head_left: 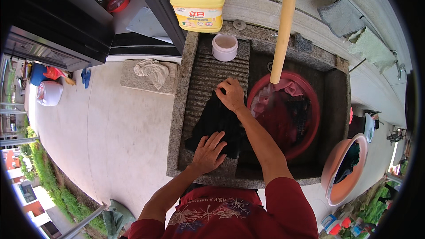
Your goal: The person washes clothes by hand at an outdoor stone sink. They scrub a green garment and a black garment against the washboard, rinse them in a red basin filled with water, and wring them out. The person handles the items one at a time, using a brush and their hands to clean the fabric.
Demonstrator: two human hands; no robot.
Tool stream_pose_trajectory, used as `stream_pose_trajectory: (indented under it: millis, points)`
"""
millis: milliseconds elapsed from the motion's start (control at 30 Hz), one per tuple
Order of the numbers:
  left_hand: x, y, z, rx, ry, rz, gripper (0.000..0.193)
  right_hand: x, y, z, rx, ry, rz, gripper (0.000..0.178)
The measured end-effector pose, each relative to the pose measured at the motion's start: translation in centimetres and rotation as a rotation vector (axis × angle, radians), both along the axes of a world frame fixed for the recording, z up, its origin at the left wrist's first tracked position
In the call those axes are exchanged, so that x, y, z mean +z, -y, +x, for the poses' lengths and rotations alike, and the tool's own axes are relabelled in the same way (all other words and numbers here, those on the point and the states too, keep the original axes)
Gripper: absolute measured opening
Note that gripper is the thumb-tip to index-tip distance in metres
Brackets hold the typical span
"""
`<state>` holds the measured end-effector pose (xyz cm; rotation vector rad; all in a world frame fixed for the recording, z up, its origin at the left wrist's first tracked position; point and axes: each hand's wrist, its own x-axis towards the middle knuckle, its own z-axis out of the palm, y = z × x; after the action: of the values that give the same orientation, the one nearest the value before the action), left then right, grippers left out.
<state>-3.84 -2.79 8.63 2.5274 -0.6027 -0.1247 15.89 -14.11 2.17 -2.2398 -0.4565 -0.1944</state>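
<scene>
The left hand [210, 151] lay flat and wide on the near part of a black cloth [212, 121]. The right hand [232, 96] was curled narrow at the cloth's far tip; I could not tell if it pinched any. One hand was near each end, maybe so the cloth would not slide. The cloth lay on a bumpy washboard [217, 70] in a stone sink [176, 126], perhaps because bumps help rubbing.

With the cloth as the clock's middle, a red tub [315, 111] of clothes [292, 89] sat at 3 o'clock. A pink jar [224, 55] stood at 12, likely for easy reach. A pale rag [152, 71] lay on a slab [132, 79] at 10. A tan pole or pipe [283, 31] ended over the tub at 1. A yellow jug [198, 2] stood farther out at 12, and a peach basin [347, 186] at 4.

I counted two hands, one black cloth, one tub, one jar, one rag, one jug and one basin. The clothes were too jumbled to count.
</scene>
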Motion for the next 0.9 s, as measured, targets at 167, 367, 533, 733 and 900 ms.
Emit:
stream_pose_trajectory:
  millis: [167, 367, 533, 733, 900]
  points:
    - [-0.9, -0.6, -0.8, -0.044, -0.125, 0.096, 0.04, 3.9, 1.6, -9.1, 0.504, 0.096, -0.258, 0.022]
    - [0.3, -0.3, 0.3, -0.086, -0.131, 0.047, 0.04, 0.5, -0.9, 4.3, -0.127, 0.213, -0.487, 0.022]
    - [0.1, -1.0, 0.2, -0.068, -0.127, 0.062, 0.045, 2.0, -0.2, -2.6, 0.337, 0.105, -0.117, 0.02]
    - [0.3, -0.6, 0.5, -0.126, -0.134, 0.052, 0.049, 1.0, 0.0, -2.5, 0.242, 0.291, -0.438, 0.019]
    - [-0.8, -0.3, 1.1, -0.101, -0.091, 0.039, 0.058, 0.1, -1.3, 0.5, -0.093, 0.079, -0.302, 0.023]
